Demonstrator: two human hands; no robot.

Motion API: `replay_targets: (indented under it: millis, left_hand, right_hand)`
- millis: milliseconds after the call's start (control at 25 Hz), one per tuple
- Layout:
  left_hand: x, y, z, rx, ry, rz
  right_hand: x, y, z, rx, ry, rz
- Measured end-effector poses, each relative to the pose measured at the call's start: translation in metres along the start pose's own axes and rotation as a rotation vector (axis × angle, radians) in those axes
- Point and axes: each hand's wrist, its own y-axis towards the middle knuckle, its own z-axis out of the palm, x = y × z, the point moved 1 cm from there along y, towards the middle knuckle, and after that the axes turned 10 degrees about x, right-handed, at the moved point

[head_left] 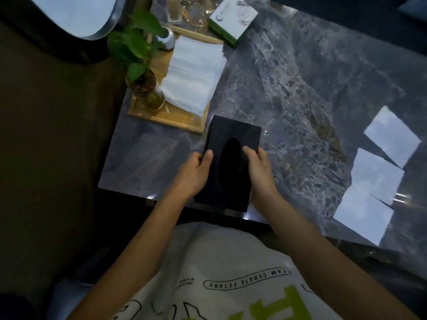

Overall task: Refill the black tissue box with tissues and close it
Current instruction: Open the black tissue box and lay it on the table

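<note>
Black tissue box (233,132) at near edge of marble table (300,93), oval slot up. Left hand (193,174) grips its left side, thumb on top; right hand (260,172) grips its right side, fingers curled over. White tissue stack (194,72) on wooden tray (166,117), beyond box.

One black tissue box (233,135), one stack of white tissues (194,75), one wooden tray (171,121), one potted plant (134,42), one small silver object (167,38) and one green-and-white carton (233,19) were counted on a single marble table (288,100), with two hands, a left hand (194,174) and a right hand (258,172), and three bright reflected patches (392,137).
</note>
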Motion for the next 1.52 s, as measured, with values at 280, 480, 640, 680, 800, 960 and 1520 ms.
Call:
replay_targets:
  millis: [280,480,640,680,800,960,1520]
  left_hand:
    - [-0.050,0.025,0.056,0.001,-0.232,0.099]
    - [-0.078,0.030,0.108,-0.013,-0.370,0.067]
    - [-0.093,0.034,0.129,-0.043,-0.491,0.083]
    - [-0.094,0.037,0.130,-0.047,-0.521,0.093]
    - [-0.103,0.044,0.128,-0.027,-0.562,0.126]
    - [-0.118,0.056,0.118,0.066,-0.577,0.122]
    - [-0.124,0.048,0.098,0.146,-0.594,0.200]
  right_hand:
    - [0.024,0.014,-0.078,-0.027,0.226,-0.088]
    - [0.037,0.026,-0.136,0.030,0.271,-0.092]
    - [0.050,0.032,-0.175,0.120,0.309,-0.078]
    - [0.052,0.032,-0.180,0.136,0.318,-0.075]
    - [0.052,0.038,-0.190,0.152,0.335,-0.069]
    - [0.051,0.040,-0.184,0.144,0.244,-0.099]
    - [0.052,0.032,-0.159,0.219,0.052,-0.120]
